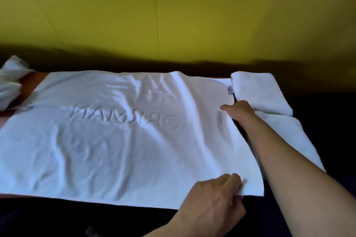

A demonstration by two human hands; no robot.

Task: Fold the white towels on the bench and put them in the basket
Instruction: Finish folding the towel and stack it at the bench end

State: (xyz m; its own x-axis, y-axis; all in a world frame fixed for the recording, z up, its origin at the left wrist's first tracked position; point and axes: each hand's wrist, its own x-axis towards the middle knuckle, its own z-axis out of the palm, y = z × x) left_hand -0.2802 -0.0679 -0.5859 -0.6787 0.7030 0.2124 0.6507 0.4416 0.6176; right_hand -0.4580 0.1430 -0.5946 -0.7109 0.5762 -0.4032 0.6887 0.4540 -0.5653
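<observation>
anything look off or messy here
The large white towel with embossed lettering lies spread out but wrinkled, its letters reading mirrored, so it seems face down. Crumpled white towels sit heaped at the far left of the bench. Nothing looks spilled or damaged.

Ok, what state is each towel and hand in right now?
Spread towel: flat on the bench, wrinkled, unfolded.
Folded towel: folded, at the right end.
Crumpled towels: bunched at the left end.
Left hand: pinching the near right corner.
Right hand: gripping the far right edge.
</observation>
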